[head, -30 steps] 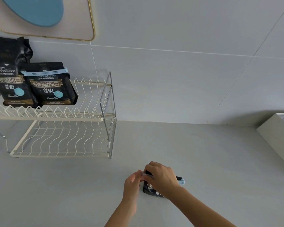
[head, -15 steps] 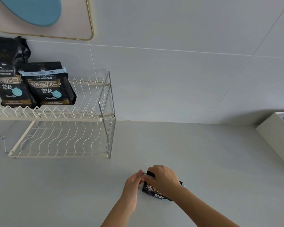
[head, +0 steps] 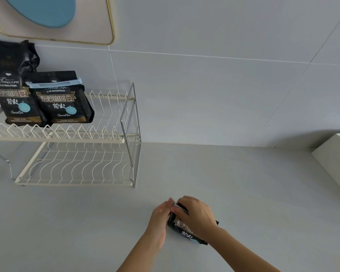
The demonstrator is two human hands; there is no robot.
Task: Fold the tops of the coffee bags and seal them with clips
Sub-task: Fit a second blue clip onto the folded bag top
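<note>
3 coffee bags. 2 stand on the rack's (head: 82,138) top shelf: left bag (head: 12,95), and right bag (head: 63,101) with 1 blue clip (head: 53,83) across its top. Third bag (head: 182,225) lies on the surface (head: 243,183); left hand (head: 161,214) pinches its top end, right hand (head: 194,216) grips over it.

Head-worn view, forward and downward

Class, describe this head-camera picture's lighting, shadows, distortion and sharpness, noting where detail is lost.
Head view: soft, even light, only faint shadows under the rack; the wide lens slants the wall seams; print on the clipped bag reads sharply; the held bag is largely covered by the right hand, with the left hand at its top.
</note>
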